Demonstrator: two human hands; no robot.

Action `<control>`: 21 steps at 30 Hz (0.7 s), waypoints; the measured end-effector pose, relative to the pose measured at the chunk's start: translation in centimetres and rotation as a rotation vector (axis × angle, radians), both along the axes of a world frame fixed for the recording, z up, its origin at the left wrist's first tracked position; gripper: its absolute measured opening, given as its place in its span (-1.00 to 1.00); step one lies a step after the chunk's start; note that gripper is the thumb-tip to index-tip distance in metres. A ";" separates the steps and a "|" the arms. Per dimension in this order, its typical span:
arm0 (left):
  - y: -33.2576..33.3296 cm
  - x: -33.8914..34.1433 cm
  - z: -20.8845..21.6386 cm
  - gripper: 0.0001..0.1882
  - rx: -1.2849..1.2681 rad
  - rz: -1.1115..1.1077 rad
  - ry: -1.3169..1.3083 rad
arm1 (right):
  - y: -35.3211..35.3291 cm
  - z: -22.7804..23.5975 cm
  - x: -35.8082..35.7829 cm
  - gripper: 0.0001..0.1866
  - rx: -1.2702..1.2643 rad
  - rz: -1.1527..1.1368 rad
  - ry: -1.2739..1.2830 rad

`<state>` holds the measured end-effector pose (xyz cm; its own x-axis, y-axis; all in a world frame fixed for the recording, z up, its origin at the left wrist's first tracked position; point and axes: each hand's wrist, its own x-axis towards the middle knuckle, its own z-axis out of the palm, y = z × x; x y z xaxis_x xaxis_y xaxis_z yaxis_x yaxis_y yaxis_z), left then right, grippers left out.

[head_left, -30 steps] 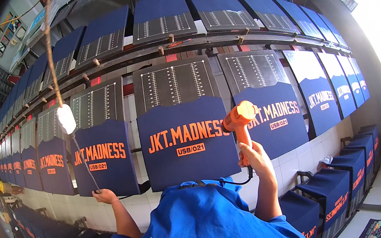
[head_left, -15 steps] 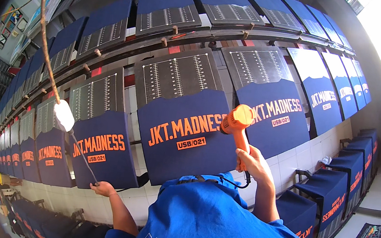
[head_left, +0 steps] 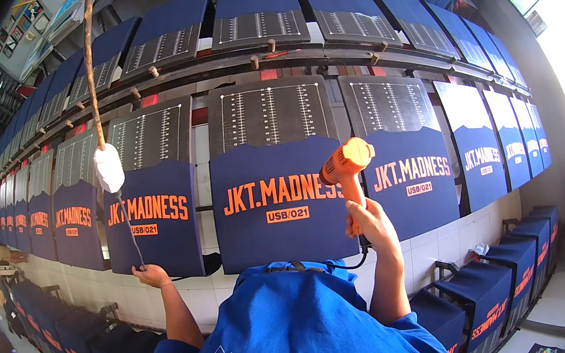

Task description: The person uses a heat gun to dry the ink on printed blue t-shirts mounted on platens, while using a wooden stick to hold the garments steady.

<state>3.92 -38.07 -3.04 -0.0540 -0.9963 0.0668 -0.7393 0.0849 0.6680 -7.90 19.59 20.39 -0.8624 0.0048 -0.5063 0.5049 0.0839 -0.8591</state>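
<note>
My right hand [head_left: 376, 226] is wrapped round the handle of an orange heat gun [head_left: 348, 162], raised over the right part of a navy fabric panel [head_left: 255, 236]. Its nozzle points left, and a black cord runs from the handle's lower end toward my body. Orange lettering and a small orange box are printed on the panel, which lies on a dark board [head_left: 273, 109] with white scale marks. My left hand [head_left: 153, 275] pinches a thin grey cord [head_left: 129, 229] by the near edge of the neighbouring printed panel [head_left: 156, 183]. That cord hangs from a white power connector [head_left: 109, 167].
A brown cable [head_left: 88, 43] hangs down to the connector at the left. More printed navy panels [head_left: 412, 198] line the row on both sides. Behind runs a rail with pegs [head_left: 271, 45] and another row of boards. Draped navy panels [head_left: 482, 286] stand behind me at the right.
My right hand has carried the heat gun slightly away from me and left, tilting it a little. The view has shifted slightly. My left hand still pinches the cord.
</note>
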 end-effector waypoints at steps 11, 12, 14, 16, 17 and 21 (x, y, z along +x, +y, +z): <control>1.0 -0.7 1.1 -0.50 0.026 -0.009 -0.002 | -2.4 -1.2 -1.2 -0.70 0.007 0.014 0.060; 0.7 -0.4 0.9 -0.50 0.017 -0.009 0.008 | -2.2 -1.1 -1.3 -0.70 -0.022 0.021 0.034; 0.0 0.3 0.6 -0.50 -0.001 -0.007 0.029 | -1.8 -0.7 -1.7 -0.69 -0.079 0.033 -0.019; 0.5 -0.2 0.6 -0.50 -0.004 -0.002 0.010 | -2.0 -0.6 -1.4 -0.70 -0.020 0.036 0.018; 0.7 -0.4 0.6 -0.50 -0.006 0.000 0.001 | -2.2 -0.8 -1.3 -0.70 0.003 0.036 0.039; 0.7 -0.2 0.8 -0.50 -0.007 -0.011 0.030 | -1.3 -0.3 -1.2 -0.71 -0.049 0.093 -0.015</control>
<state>3.76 -37.33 -2.22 -0.0632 -0.9952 0.0751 -0.7182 0.0976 0.6890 -9.11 18.34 20.14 -0.8501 -0.0996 -0.5171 0.5099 0.0892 -0.8556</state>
